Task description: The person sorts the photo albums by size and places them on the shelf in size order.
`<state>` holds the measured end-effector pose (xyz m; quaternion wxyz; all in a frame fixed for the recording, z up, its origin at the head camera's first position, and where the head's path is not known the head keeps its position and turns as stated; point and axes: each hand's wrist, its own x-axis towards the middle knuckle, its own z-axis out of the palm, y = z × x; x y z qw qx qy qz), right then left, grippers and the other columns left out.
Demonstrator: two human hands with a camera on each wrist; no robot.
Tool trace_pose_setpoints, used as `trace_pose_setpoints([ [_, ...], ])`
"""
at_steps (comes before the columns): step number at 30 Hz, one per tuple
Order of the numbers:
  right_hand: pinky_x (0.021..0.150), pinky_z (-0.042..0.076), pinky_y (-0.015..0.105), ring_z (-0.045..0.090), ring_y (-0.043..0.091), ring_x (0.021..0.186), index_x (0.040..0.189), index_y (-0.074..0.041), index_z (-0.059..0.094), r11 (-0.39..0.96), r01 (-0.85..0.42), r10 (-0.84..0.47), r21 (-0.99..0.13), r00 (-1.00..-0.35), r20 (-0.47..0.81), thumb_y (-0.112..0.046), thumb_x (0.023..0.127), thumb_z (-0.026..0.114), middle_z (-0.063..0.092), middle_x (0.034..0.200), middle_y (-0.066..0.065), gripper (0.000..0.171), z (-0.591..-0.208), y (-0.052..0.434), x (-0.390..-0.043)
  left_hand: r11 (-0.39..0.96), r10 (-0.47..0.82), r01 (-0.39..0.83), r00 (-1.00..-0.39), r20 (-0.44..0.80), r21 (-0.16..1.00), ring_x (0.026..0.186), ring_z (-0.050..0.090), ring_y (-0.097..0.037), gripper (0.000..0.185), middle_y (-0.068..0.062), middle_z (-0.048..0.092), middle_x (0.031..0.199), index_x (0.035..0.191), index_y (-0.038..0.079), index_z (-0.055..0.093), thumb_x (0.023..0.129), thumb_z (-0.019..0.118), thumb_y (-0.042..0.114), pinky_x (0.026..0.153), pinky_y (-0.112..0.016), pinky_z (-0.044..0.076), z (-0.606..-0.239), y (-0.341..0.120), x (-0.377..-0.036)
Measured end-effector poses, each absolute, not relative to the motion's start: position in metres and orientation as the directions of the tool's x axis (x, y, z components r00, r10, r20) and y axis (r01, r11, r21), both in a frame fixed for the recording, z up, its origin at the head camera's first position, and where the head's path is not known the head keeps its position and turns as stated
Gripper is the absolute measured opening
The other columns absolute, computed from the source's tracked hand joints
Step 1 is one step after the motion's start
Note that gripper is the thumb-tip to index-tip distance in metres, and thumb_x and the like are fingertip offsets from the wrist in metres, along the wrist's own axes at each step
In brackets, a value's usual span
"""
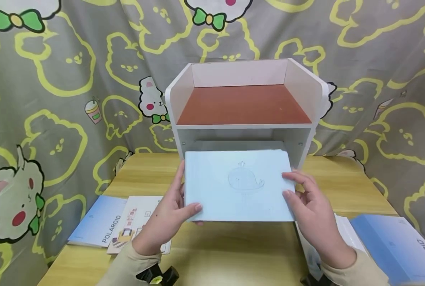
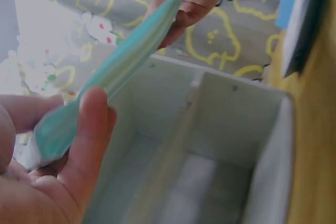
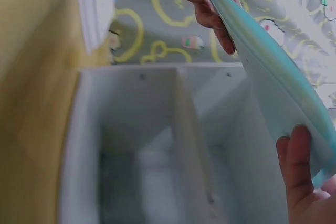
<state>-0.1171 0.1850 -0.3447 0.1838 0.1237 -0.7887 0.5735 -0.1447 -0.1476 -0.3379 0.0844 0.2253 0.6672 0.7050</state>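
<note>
A pale blue book with a line-drawn whale on its cover is held up above the table, in front of a white shelf. My left hand grips its left edge, thumb on the cover and fingers behind. At the right edge, my right hand pinches it between thumb and fingers. Both wrist views show the book side-on, its page edges visible: the left wrist view has the book slanting across, and in the right wrist view the book leans the other way.
On the left of the wooden table lie a blue POLAROID book and a white illustrated book. To the right are a white book, partly behind my arm, and a thick blue box-like item. A patterned curtain hangs behind.
</note>
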Motion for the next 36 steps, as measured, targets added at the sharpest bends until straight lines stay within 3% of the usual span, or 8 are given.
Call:
trace_pose_setpoints([
  [3, 0.08, 0.046, 0.011, 0.055, 0.007, 0.105, 0.142, -0.015, 0.06, 0.454, -0.465, 0.046, -0.76, -0.84, 0.541, -0.003, 0.099, 0.062, 0.04, 0.154, -0.004, 0.045, -0.339, 0.181, -0.12, -0.065, 0.348, 0.269, -0.896, 0.275, 0.961, 0.12, 0.062, -0.032, 0.099, -0.005, 0.039, 0.156, 0.162, 0.04, -0.001, 0.098, 0.064, 0.001, 0.076, -0.05, 0.06, -0.329, -0.145, -0.147],
  [9, 0.095, 0.039, 0.007, 0.037, 0.028, 0.14, 0.15, -0.012, 0.051, 0.502, -0.597, -0.063, -0.626, -0.747, 0.662, 0.001, 0.085, 0.077, 0.021, 0.166, 0.004, 0.071, -0.327, 0.173, -0.126, -0.05, 0.246, 0.421, -0.874, 0.42, 0.906, 0.13, 0.054, -0.028, 0.087, 0.012, 0.02, 0.166, 0.162, 0.037, 0.012, 0.1, 0.06, 0.0, 0.081, -0.044, 0.06, -0.314, -0.14, -0.153],
  [16, 0.101, 0.037, 0.014, 0.029, 0.042, 0.142, 0.148, -0.002, 0.051, 0.548, -0.76, -0.13, -0.348, -0.489, 0.863, -0.055, 0.092, 0.067, 0.017, 0.165, 0.018, 0.078, -0.316, 0.168, -0.138, 0.035, 0.161, 0.525, -0.843, 0.513, 0.85, 0.136, 0.049, -0.021, 0.081, 0.012, 0.019, 0.166, 0.162, 0.035, 0.017, 0.101, 0.062, 0.007, 0.096, -0.034, 0.052, -0.305, -0.13, -0.16],
  [21, 0.103, 0.037, 0.024, 0.023, 0.041, 0.145, 0.149, -0.003, 0.048, 0.607, -0.735, -0.197, -0.303, -0.509, 0.838, -0.064, 0.087, 0.066, 0.009, 0.167, 0.018, 0.088, -0.303, 0.171, -0.145, 0.088, 0.047, 0.576, -0.817, 0.575, 0.812, 0.133, 0.05, -0.021, 0.066, 0.01, 0.032, 0.16, 0.158, 0.026, 0.036, 0.101, 0.063, 0.009, 0.095, -0.032, 0.054, -0.303, -0.12, -0.168],
  [24, 0.108, 0.037, 0.041, 0.015, 0.039, 0.15, 0.148, -0.004, 0.05, 0.67, -0.678, -0.221, -0.302, -0.571, 0.791, -0.052, 0.075, 0.087, 0.003, 0.168, 0.016, 0.095, -0.296, 0.174, -0.148, 0.124, 0.018, 0.608, -0.791, 0.611, 0.784, 0.133, 0.048, -0.021, 0.058, 0.01, 0.03, 0.16, 0.154, 0.019, 0.045, 0.1, 0.064, 0.009, 0.098, -0.03, 0.052, -0.303, -0.113, -0.169],
  [28, 0.111, 0.034, 0.057, 0.009, 0.04, 0.152, 0.142, 0.0, 0.056, 0.714, -0.652, -0.233, -0.254, -0.564, 0.792, -0.01, 0.057, 0.101, 0.002, 0.168, 0.018, 0.097, -0.291, 0.175, -0.154, 0.159, 0.062, 0.633, -0.772, 0.633, 0.757, 0.137, 0.042, -0.022, 0.065, 0.011, 0.018, 0.165, 0.153, 0.018, 0.047, 0.094, 0.073, 0.01, 0.094, -0.033, 0.055, -0.3, -0.11, -0.168],
  [32, 0.106, 0.041, 0.058, 0.021, 0.043, 0.149, 0.137, 0.001, 0.061, 0.736, -0.657, -0.237, -0.165, -0.478, 0.846, 0.003, 0.056, 0.097, 0.015, 0.165, 0.022, 0.089, -0.287, 0.177, -0.161, 0.246, 0.175, 0.667, -0.744, 0.645, 0.703, 0.148, 0.026, -0.02, 0.071, 0.01, 0.001, 0.169, 0.15, 0.019, 0.051, 0.087, 0.081, 0.007, 0.098, -0.038, 0.052, -0.292, -0.112, -0.17],
  [36, 0.092, 0.05, 0.062, 0.039, 0.044, 0.14, 0.136, -0.002, 0.063, 0.77, -0.628, -0.245, -0.109, -0.45, 0.859, 0.002, 0.063, 0.093, 0.033, 0.159, 0.022, 0.078, -0.284, 0.18, -0.166, 0.436, 0.248, 0.725, -0.666, 0.703, 0.533, 0.152, 0.015, -0.021, 0.056, 0.003, 0.007, 0.169, 0.141, 0.016, 0.06, 0.088, 0.08, 0.009, 0.105, -0.044, 0.046, -0.286, -0.114, -0.175],
])
